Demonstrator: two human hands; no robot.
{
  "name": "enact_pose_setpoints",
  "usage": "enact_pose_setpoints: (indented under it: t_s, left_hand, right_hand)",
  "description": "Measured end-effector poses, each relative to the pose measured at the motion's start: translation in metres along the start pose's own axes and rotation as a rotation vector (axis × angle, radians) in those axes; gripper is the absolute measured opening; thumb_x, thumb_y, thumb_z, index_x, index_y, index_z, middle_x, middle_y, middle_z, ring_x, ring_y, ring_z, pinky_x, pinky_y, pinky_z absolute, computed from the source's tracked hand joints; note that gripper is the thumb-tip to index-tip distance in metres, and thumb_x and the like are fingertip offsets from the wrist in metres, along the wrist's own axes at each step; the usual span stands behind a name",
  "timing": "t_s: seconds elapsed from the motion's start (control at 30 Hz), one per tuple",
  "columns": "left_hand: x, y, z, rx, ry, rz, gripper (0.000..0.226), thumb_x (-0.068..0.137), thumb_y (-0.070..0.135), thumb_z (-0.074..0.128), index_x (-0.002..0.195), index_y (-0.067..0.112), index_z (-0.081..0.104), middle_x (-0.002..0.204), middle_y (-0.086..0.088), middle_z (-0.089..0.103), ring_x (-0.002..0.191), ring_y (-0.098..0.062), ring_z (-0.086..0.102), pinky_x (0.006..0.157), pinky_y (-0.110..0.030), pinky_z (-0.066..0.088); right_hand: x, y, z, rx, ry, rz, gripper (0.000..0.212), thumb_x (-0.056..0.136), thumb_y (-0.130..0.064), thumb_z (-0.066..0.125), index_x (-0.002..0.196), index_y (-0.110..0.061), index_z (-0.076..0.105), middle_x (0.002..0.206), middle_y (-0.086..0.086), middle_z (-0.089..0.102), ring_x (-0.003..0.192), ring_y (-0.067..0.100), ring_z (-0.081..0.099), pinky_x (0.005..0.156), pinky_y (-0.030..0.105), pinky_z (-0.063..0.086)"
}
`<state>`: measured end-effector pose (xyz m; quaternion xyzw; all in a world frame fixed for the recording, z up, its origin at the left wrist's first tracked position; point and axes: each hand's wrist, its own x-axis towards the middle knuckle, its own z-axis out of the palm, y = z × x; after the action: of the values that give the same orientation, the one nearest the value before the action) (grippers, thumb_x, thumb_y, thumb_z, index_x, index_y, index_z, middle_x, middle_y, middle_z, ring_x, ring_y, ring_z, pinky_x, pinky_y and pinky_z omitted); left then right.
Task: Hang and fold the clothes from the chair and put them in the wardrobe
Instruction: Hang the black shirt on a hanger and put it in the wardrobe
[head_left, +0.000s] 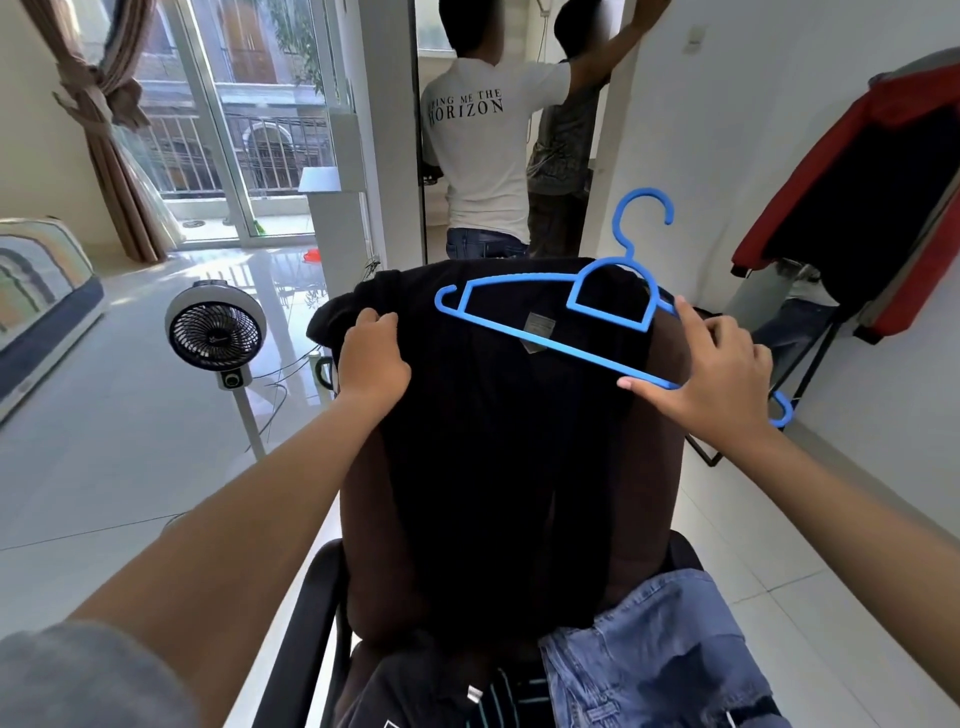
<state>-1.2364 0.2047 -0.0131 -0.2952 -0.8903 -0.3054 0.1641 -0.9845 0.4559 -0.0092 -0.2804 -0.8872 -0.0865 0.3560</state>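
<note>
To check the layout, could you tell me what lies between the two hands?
In the head view, black garment draped over the chair back, crossed by the blue hanger, spans between left hand and right hand.

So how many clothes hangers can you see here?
1: a blue hanger, held by the right hand over the black garment draped on the chair back. Others may be hidden under the clothes hanging at right.

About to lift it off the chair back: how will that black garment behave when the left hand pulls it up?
Likely floppy: the black garment drapes limply over the chair back and bunches under the left hand. Probably light. It may slide and sag, so the blue hanger in the right hand needs careful feeding.
</note>
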Motion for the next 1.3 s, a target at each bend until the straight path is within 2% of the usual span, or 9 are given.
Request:
enact_pose_setpoints:
  t_s: [0.2, 0.3, 0.53, 0.67, 0.8, 0.97, 1.07, 1.2, 1.3]
  left_hand:
    - [-0.028, -0.008, 0.000, -0.001, -0.118, -0.015, 0.030, 0.067, -0.005, 0.056, 0.096, -0.003, 0.063, 0.092, -0.012, 0.052, 0.084, -0.030, 0.054, 0.069, -0.036, 0.049]
    - [-0.041, -0.013, 0.000, 0.027, -0.202, -0.063, 0.032, 0.068, -0.002, 0.059, 0.100, -0.002, 0.064, 0.098, -0.013, 0.055, 0.091, -0.029, 0.056, 0.068, -0.030, 0.043]
    - [-0.060, -0.037, 0.006, -0.035, -0.297, -0.164, 0.052, 0.075, 0.002, 0.059, 0.126, 0.006, 0.054, 0.119, -0.012, 0.051, 0.107, -0.030, 0.054, 0.085, -0.036, 0.048]
    - [-0.057, -0.042, 0.005, -0.069, -0.172, -0.205, 0.043, 0.079, 0.014, 0.062, 0.121, 0.008, 0.055, 0.123, -0.011, 0.044, 0.105, -0.029, 0.053, 0.081, -0.036, 0.049]
    - [-0.036, -0.032, -0.001, -0.123, 0.066, -0.072, 0.046, 0.084, 0.022, 0.063, 0.128, 0.014, 0.051, 0.129, -0.009, 0.044, 0.118, -0.029, 0.045, 0.090, -0.039, 0.046]
    - [0.006, -0.005, -0.002, -0.088, -0.001, 0.008, 0.056, 0.087, 0.025, 0.064, 0.139, 0.021, 0.044, 0.142, -0.004, 0.041, 0.130, -0.028, 0.038, 0.101, -0.040, 0.040]
    - [0.021, 0.002, 0.005, -0.056, 0.002, -0.001, 0.052, 0.085, 0.018, 0.065, 0.135, 0.019, 0.050, 0.134, -0.005, 0.048, 0.123, -0.029, 0.044, 0.098, -0.038, 0.041]
    - [0.025, 0.004, 0.010, -0.098, 0.087, 0.023, 0.034, 0.086, 0.000, 0.051, 0.117, 0.005, 0.064, 0.102, -0.012, 0.059, 0.096, -0.032, 0.057, 0.082, -0.032, 0.042]
    - [0.015, 0.005, 0.011, -0.113, 0.071, 0.049, 0.032, 0.085, -0.001, 0.050, 0.113, 0.002, 0.067, 0.099, -0.013, 0.061, 0.093, -0.031, 0.059, 0.081, -0.029, 0.042]
  right_hand:
    - [-0.004, -0.008, 0.004, 0.033, 0.002, -0.004, 0.105, 0.063, -0.084, 0.042, 0.141, -0.013, 0.042, 0.097, 0.015, 0.052, 0.084, 0.031, 0.052, 0.073, 0.041, 0.039]
    - [-0.006, -0.014, 0.005, 0.039, 0.002, -0.008, 0.104, 0.064, -0.083, 0.042, 0.140, -0.012, 0.043, 0.096, 0.015, 0.053, 0.083, 0.031, 0.053, 0.071, 0.040, 0.039]
    - [-0.011, -0.019, 0.006, 0.034, -0.023, 0.018, 0.104, 0.063, -0.082, 0.041, 0.141, -0.014, 0.041, 0.094, 0.015, 0.052, 0.082, 0.031, 0.051, 0.070, 0.036, 0.033]
    - [-0.013, -0.019, 0.007, 0.023, -0.031, 0.035, 0.103, 0.064, -0.083, 0.040, 0.141, -0.015, 0.041, 0.094, 0.015, 0.051, 0.083, 0.031, 0.050, 0.068, 0.038, 0.037]
    - [-0.012, -0.021, 0.007, 0.027, -0.005, 0.038, 0.102, 0.064, -0.083, 0.041, 0.141, -0.015, 0.041, 0.094, 0.015, 0.051, 0.083, 0.030, 0.050, 0.069, 0.038, 0.038]
    - [-0.006, -0.018, 0.004, 0.045, 0.045, 0.073, 0.102, 0.063, -0.081, 0.045, 0.140, -0.015, 0.044, 0.096, 0.015, 0.052, 0.084, 0.031, 0.051, 0.071, 0.040, 0.038]
    - [-0.004, -0.009, 0.000, 0.032, 0.056, 0.116, 0.102, 0.063, -0.082, 0.045, 0.141, -0.016, 0.042, 0.097, 0.014, 0.051, 0.087, 0.032, 0.050, 0.072, 0.043, 0.040]
    - [-0.003, 0.003, -0.005, 0.039, 0.055, 0.166, 0.104, 0.062, -0.083, 0.044, 0.142, -0.018, 0.039, 0.098, 0.014, 0.050, 0.088, 0.031, 0.050, 0.076, 0.045, 0.040]
    - [-0.008, 0.006, -0.004, 0.038, 0.052, 0.162, 0.104, 0.062, -0.083, 0.045, 0.142, -0.017, 0.040, 0.097, 0.014, 0.050, 0.088, 0.032, 0.050, 0.074, 0.044, 0.040]
